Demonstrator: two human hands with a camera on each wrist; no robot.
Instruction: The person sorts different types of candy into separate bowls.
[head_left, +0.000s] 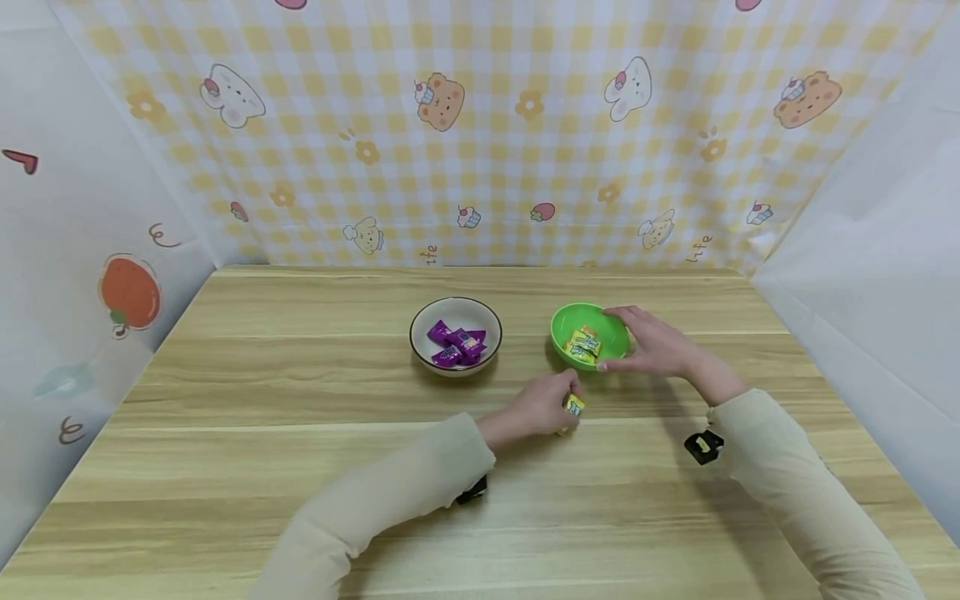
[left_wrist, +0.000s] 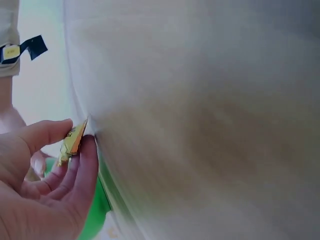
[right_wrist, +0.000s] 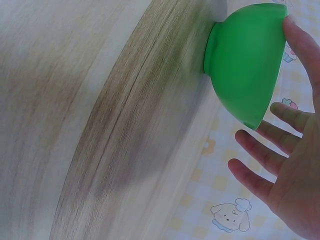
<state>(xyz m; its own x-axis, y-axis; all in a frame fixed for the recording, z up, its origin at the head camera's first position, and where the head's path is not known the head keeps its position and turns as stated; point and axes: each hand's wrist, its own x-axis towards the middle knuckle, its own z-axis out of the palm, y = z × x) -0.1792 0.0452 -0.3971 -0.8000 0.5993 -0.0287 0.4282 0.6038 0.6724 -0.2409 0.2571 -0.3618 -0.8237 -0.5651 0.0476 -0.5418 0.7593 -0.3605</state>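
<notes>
Between the thumb and fingers of my left hand (head_left: 542, 407) is a small yellow wrapped candy (head_left: 574, 405). The left wrist view shows the pinch closely, with the candy's gold-yellow wrapper (left_wrist: 73, 142) at the fingertips. This hand is just in front of the green bowl (head_left: 564, 327), apart from it in the head view. Several yellow candies (head_left: 583, 343) lie inside that bowl. My right hand (head_left: 660, 343) touches the bowl's right side. In the right wrist view, its thumb meets the rim of the upright bowl (right_wrist: 245, 65), and its fingers are spread and fairly straight.
Left of the green bowl stands a white bowl (head_left: 455, 308) with a dark rim, holding several purple wrapped candies (head_left: 459, 343). Both bowls are on a wood-grain table (head_left: 262, 375). A yellow checked cloth (head_left: 495, 167) hangs behind the table, with pale cloth along both sides.
</notes>
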